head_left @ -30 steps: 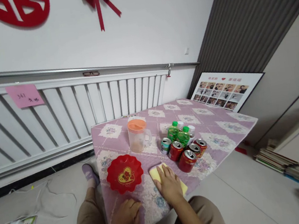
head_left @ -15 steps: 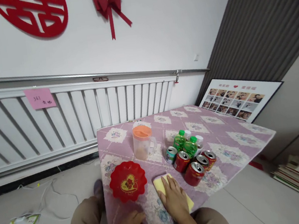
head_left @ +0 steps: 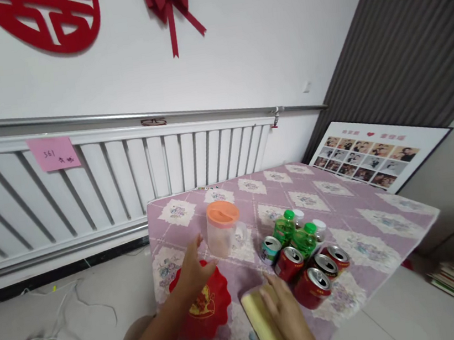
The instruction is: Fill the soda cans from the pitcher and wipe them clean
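My left hand (head_left: 197, 271) reaches over the red scalloped dish (head_left: 218, 310), fingers apart and holding nothing. Its fingertips are close to a clear plastic pitcher (head_left: 219, 240) with an orange lid; I cannot tell if they touch. My right hand (head_left: 285, 313) is over a folded yellow cloth (head_left: 257, 313), its fingers stretched out and somewhat blurred. Just beyond that hand stand a red can (head_left: 313, 288) and other opened cans, among them a teal can (head_left: 270, 250). Part of the dish is hidden under my left forearm.
Green bottles (head_left: 304, 239) and white-capped bottles (head_left: 319, 229) stand behind the cans. A purple flowered tablecloth (head_left: 253, 211) covers the table. A radiator (head_left: 118, 173) runs along the wall, and a photo board (head_left: 375, 153) leans at the back right.
My left hand has moved from the table's near edge up and forward, over the dish towards the pitcher. My right hand has shifted slightly on the cloth. The camera view has moved a little.
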`<state>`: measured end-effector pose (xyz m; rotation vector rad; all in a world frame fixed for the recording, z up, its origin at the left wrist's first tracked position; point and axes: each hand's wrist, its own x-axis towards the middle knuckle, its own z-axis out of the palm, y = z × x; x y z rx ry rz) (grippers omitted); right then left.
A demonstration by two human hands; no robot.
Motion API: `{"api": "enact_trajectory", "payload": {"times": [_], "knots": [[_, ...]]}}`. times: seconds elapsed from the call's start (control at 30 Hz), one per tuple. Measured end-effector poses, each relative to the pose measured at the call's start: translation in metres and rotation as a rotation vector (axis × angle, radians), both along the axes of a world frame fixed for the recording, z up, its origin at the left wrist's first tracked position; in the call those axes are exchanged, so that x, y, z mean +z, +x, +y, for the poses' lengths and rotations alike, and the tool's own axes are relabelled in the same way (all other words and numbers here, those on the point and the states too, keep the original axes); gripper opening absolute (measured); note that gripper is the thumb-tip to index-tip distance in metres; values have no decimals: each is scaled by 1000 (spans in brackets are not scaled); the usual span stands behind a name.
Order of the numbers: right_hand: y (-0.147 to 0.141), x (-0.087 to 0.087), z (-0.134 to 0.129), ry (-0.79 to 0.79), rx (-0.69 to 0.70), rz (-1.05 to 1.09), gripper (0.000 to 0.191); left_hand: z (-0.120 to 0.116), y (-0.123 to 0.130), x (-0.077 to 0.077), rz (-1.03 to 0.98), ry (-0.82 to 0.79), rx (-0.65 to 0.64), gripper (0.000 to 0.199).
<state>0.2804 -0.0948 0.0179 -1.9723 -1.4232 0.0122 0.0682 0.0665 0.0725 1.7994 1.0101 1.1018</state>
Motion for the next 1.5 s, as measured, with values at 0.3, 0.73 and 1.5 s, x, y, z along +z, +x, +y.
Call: {"api": "enact_trajectory", "payload": {"times": [0.3,0.73,1.5], "knots": [[12,171,152,-284,163,-380,29,73,78,-35,-125,-48,-44,124],[7,178,227,-680,148,-477,28,87,102,-41,-199,-117,-45,134],[37,176,230,-554,518,-454,25,86,97,-38,-208,-73,-51,121]]}}
